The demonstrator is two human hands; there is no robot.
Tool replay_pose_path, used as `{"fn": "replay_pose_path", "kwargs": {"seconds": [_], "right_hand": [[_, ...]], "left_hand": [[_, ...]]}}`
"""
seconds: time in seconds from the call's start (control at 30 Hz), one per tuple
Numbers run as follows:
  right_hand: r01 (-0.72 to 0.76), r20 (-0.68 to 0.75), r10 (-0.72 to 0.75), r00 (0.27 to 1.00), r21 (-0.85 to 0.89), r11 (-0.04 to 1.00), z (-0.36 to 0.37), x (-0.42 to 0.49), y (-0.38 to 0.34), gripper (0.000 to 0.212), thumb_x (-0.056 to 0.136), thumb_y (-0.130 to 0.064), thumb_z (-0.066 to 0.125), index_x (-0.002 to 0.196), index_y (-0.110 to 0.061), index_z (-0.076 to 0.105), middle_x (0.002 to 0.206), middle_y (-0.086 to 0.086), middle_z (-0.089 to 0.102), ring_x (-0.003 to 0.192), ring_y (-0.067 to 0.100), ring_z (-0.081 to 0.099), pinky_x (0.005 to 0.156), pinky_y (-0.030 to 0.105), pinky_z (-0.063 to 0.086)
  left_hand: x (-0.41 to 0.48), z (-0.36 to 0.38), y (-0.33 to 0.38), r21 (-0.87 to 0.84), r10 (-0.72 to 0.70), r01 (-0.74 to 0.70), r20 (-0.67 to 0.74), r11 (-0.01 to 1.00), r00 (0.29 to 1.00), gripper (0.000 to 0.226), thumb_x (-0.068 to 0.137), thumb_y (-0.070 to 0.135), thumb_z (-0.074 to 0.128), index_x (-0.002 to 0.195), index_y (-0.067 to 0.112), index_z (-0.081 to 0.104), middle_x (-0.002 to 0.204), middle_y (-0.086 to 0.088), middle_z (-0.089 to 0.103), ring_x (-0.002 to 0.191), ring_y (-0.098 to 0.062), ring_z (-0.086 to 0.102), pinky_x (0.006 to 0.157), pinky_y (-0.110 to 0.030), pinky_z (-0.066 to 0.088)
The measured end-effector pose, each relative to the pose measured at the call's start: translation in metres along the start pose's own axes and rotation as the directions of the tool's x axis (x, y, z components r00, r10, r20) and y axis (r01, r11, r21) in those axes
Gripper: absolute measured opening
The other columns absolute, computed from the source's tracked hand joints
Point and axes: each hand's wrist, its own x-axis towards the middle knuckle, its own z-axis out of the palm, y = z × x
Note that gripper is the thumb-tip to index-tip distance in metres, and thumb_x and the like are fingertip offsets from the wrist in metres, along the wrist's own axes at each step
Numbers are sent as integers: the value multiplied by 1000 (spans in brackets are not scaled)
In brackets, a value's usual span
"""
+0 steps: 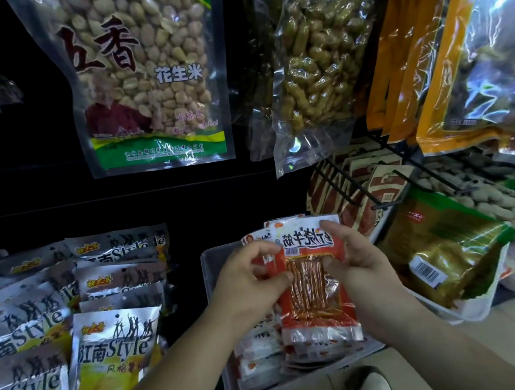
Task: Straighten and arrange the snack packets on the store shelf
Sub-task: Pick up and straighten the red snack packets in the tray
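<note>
Pinching the red clear-windowed snack packet point(315, 284) with left hand point(246, 280) and right hand point(357, 262), we should align it squarely over the translucent tray point(207, 263).

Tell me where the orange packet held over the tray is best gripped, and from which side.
Pinch the orange packet by its flat long side margins, coming in from left and right, as the left hand and right hand do. It lies face-up and lengthwise, and its windowed middle holds the sticks.

Dim, dark left — glare on hanging bags point(494, 43) — edges warped.
</note>
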Motion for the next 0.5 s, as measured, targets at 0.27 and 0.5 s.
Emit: {"fn": "replay_pose_path", "kwargs": {"seconds": [0.27, 0.5], "right_hand": [[-112, 149, 97, 984, 97, 989, -10, 3, 2, 64, 88, 5, 74, 135, -37, 63, 124, 7, 74, 116, 36, 69, 98, 66, 53], [-156, 86, 142, 986, 191, 969, -13, 5, 3, 58, 95, 4, 67, 136, -36, 63, 125, 16, 71, 107, 43, 72, 86, 63, 59]], "left_hand": [[0, -7, 3, -198, -55, 59, 25, 978, 998, 47, 87, -1, 76, 111, 40, 75, 116, -2, 73, 100, -12, 73, 84, -28, 62], [-7, 2, 2, -121, -46, 83, 281, 989, 959, 93, 76, -13, 82, 150, 30, 46, 135, 8, 63, 107, -13, 73, 88, -35, 62]]}}
